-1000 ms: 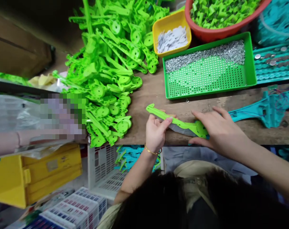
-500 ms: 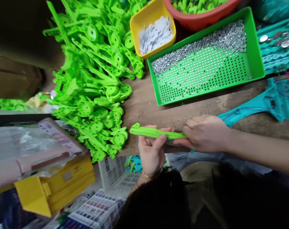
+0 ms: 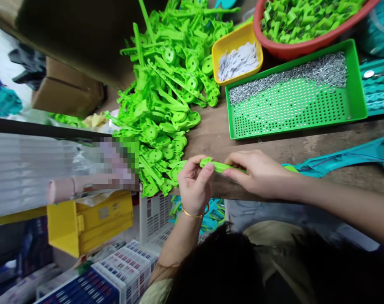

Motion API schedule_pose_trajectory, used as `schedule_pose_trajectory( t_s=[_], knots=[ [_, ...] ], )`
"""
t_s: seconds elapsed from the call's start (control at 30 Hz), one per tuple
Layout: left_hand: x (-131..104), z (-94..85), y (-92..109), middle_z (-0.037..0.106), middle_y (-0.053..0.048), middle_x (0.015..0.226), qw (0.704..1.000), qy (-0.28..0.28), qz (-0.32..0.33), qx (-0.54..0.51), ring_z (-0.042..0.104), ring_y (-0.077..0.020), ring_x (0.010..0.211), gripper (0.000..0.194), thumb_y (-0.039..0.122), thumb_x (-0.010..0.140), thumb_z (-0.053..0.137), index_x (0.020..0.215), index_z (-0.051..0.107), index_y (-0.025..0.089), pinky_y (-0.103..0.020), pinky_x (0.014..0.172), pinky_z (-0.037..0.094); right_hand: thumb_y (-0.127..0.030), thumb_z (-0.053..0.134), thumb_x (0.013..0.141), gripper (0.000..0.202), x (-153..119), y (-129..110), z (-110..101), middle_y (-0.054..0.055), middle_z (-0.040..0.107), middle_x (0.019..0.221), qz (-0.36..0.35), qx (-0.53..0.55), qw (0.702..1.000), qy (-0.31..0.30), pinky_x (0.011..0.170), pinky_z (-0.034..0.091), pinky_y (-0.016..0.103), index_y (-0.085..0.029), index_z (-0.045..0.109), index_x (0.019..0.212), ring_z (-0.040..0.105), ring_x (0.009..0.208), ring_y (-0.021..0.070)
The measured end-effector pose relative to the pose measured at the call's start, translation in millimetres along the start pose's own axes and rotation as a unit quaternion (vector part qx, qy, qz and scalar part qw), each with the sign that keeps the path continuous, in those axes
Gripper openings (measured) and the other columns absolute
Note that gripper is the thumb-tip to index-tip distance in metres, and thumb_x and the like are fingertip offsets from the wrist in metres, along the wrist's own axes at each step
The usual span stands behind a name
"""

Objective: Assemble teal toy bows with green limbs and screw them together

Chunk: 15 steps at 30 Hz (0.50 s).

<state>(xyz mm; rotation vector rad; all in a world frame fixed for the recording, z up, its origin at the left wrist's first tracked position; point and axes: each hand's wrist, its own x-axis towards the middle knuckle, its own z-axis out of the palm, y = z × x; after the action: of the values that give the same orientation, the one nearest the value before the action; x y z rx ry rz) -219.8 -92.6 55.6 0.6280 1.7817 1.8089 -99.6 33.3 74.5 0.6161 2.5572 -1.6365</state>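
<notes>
A long, narrow bright green plastic part (image 3: 221, 166) is held over the near edge of the wooden table. My left hand (image 3: 194, 185), with a gold bracelet at its wrist, pinches the part's left end between thumb and fingers. My right hand (image 3: 258, 175) is closed around the other end and hides much of it. To the left of my hands lies a big heap of similar green plastic parts (image 3: 166, 126). A teal plastic part (image 3: 344, 160) with a thin wire along it rests on the table beyond my right forearm.
A green perforated tray (image 3: 293, 122) of small metal pieces stands beyond my hands. Behind it are a yellow bin (image 3: 215, 55) of pale flat pieces and a red basin (image 3: 274, 48) of small green parts. Below left sit a yellow box (image 3: 106, 223) and a white crate (image 3: 153, 215).
The view has swung, so the table's contents appear farther right. My left hand has moved from the part's middle to its end, and the part now looks foreshortened.
</notes>
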Motion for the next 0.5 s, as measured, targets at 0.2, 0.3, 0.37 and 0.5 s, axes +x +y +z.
schedule_pose_trajectory(
  t_s=[0.2, 0.3, 0.37, 0.5],
  knots=[
    [10, -6.3, -4, 0.069, 0.003, 0.083, 1.0, -0.009, -0.011, -0.023, 0.061, -0.0063, 0.072, 0.027, 0.037, 0.065, 0.09, 0.084, 0.076, 0.024, -0.016, 0.07, 0.05, -0.05, 0.054, 0.094, 0.036, -16, 17, -14, 0.008, 0.074, 0.1, 0.021, -0.154, 0.987, -0.037, 0.072, 0.036, 0.03, -0.018, 0.069, 0.101, 0.064, 0.09, 0.0221],
    [6, -2.0, -13, 0.07, 0.002, 0.087, 0.994, -0.077, -0.005, -0.082, 0.064, -0.0092, 0.077, 0.033, 0.045, 0.066, 0.088, 0.092, 0.076, 0.028, -0.02, 0.074, 0.054, -0.047, 0.054, 0.094, 0.033, -32, 21, -19, 0.009, 0.074, 0.094, 0.019, -0.262, 0.963, -0.066, 0.074, 0.036, 0.033, -0.018, 0.069, 0.096, 0.065, 0.086, 0.0241],
    [-2, 4.9, -20, 0.07, -0.001, 0.091, 0.983, -0.168, -0.028, -0.062, 0.066, -0.0134, 0.084, 0.04, 0.045, 0.064, 0.089, 0.097, 0.075, 0.026, -0.024, 0.078, 0.055, -0.042, 0.052, 0.096, 0.03, -39, 19, -19, 0.008, 0.074, 0.091, 0.008, -0.289, 0.956, -0.057, 0.075, 0.035, 0.034, -0.018, 0.07, 0.093, 0.064, 0.085, 0.0235],
    [-15, 16.0, -29, 0.071, -0.004, 0.091, 0.975, -0.222, 0.001, 0.015, 0.067, -0.0152, 0.091, 0.025, 0.027, 0.07, 0.088, 0.092, 0.077, 0.022, -0.026, 0.085, 0.055, -0.039, 0.057, 0.093, 0.025, -45, 16, -19, 0.008, 0.073, 0.092, -0.004, -0.28, 0.959, -0.034, 0.074, 0.034, 0.034, -0.018, 0.069, 0.096, 0.062, 0.083, 0.0234]
  ],
)
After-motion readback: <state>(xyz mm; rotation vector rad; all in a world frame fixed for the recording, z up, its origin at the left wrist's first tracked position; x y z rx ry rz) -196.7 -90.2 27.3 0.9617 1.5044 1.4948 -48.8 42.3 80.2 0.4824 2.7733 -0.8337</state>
